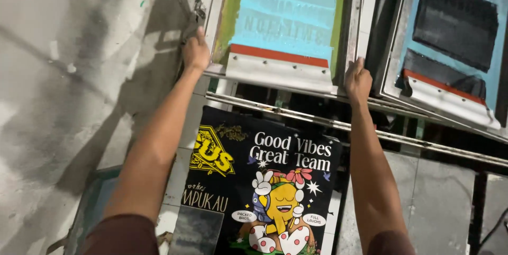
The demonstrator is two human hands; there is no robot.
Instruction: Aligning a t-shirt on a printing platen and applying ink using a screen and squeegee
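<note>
Both hands grip one raised screen frame (288, 83): left hand (196, 51) curled around its left rail, right hand (357, 81) around its right rail; two frames in view, the second (450, 38) beside it, each holding one squeegee; below lies one black printed shirt (264, 181) bearing a yellow cartoon figure.

Below you stands a flat printing table (182, 181) with a pale surface, and directly on it lies a black printed fabric (264, 181), spread flat and covering most of the top. Its print shows a yellow cartoon figure with a pink flower, white lettering above it and a yellow emblem at the upper left. Only a pale strip of the table shows along the fabric's left edge. Grey concrete floor (63, 85) lies to the left.
</note>
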